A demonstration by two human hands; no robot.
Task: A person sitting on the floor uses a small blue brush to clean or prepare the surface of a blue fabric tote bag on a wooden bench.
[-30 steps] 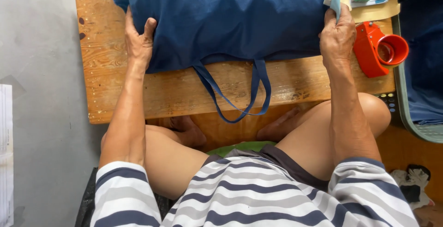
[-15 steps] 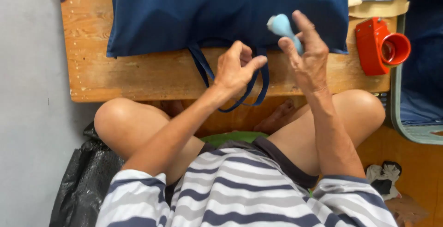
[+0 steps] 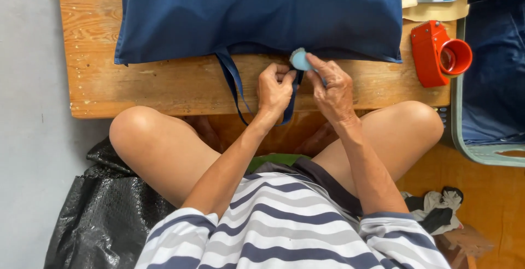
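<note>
A small light-blue tool (image 3: pixel 299 59) was pinched in the right hand (image 3: pixel 334 85) at the navy bag's (image 3: pixel 262 12) hem, left hand (image 3: pixel 275 87) closed on the strap (image 3: pixel 232 80); strap best kept taut.

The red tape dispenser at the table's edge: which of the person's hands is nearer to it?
Right. The right hand lies between the left hand and the red tape dispenser, though apart from it.

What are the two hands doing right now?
Left hand: closed, pinching the bag handle.
Right hand: closed, holding a small light-blue tool.
</note>
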